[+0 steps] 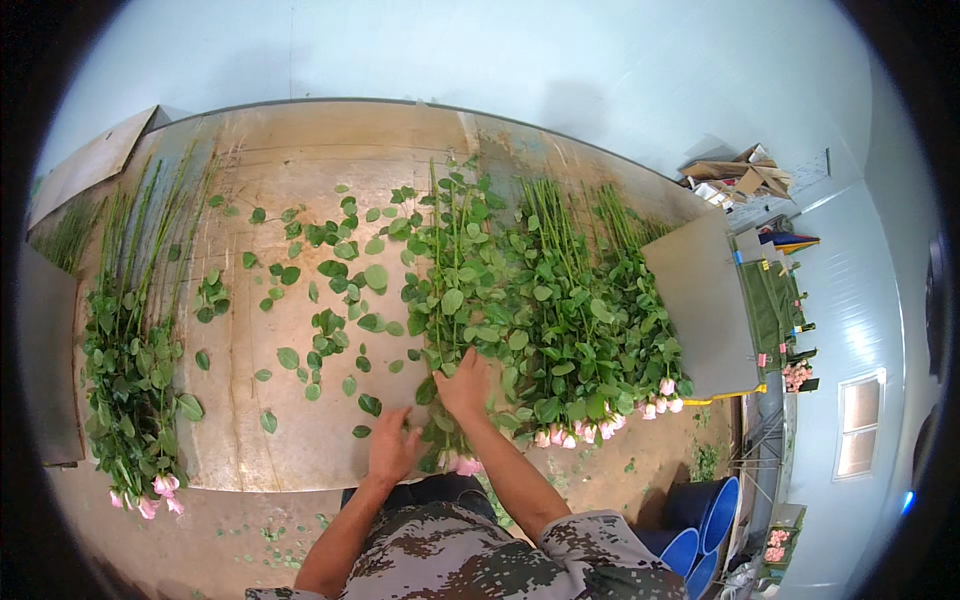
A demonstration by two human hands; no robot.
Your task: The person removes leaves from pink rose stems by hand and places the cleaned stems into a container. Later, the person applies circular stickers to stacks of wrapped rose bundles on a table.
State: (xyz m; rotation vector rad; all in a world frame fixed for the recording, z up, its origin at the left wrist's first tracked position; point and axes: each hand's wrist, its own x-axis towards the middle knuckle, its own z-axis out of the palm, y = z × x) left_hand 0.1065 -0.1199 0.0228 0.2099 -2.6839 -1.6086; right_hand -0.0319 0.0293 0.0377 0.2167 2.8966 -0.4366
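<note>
My right hand [466, 386] reaches into the near part of a leafy bunch of rose stems [452, 300] on the table. Its fingers touch the foliage, and leaves partly hide whether they close on a stem. My left hand [394, 448] is at the table's front edge, just left of that bunch, with its fingers curved and apart and nothing visible in them. Pink rose heads [461, 463] of this bunch hang over the edge between my forearms. Right of it, a thicker pile of roses [577, 322] lies with its stems pointing away and its pink blooms [577, 433] past the front edge.
Loose leaves [330, 330] are scattered over the worn table [247, 420]. Another bunch of roses [135, 352] lies at the left. An upright grey panel [701, 307] borders the right pile. Blue buckets [701, 514] stand on the floor at lower right; cardboard scraps [739, 178] sit beyond.
</note>
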